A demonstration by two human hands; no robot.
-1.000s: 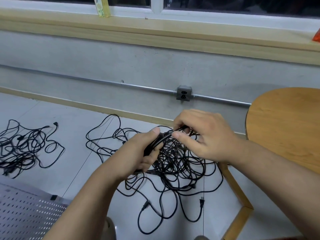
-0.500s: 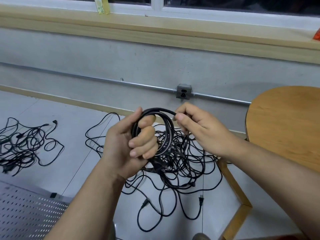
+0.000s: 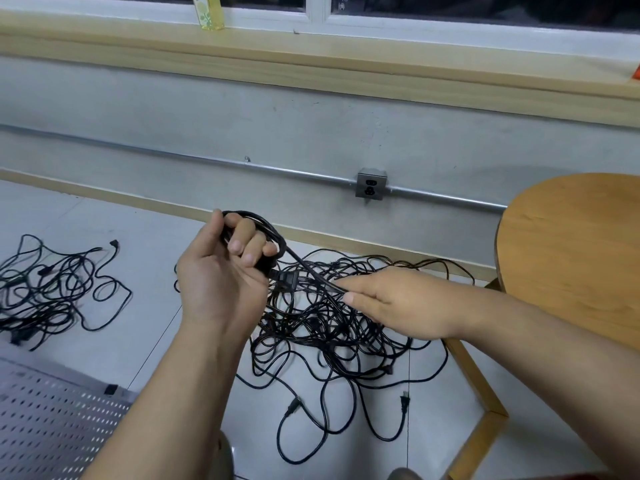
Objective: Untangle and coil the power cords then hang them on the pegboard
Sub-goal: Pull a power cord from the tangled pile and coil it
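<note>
Head view, looking down at a tiled floor below a window wall. Grips a small coil of black power cord in the left hand, fingers curled tight through the loops, thumb up beside them, palm turned toward the camera. Pinches the free run of cord with the right hand, thumb and forefinger closed on it, other fingers tucked under and hard to read.

Differs from half a second ago: then had the right hand up at the top of the coil, laying a loop against the left fingers. Now has it lower and farther right, apart from the coil, with the cord drawn into a straight slant between the two hands. Shows a plug hanging just below the left fingers, probably the coil's starting end.

Reads as pulling out the next length for another wrap, so coiling of this one cord underway, not finished. Leaves the main tangle on the floor under and beyond the hands, and a second tangle at left, both untouched. Shows the pegboard at near left, no cord on its visible part. Worth watching for the drawn cord snagging in the main tangle.
</note>
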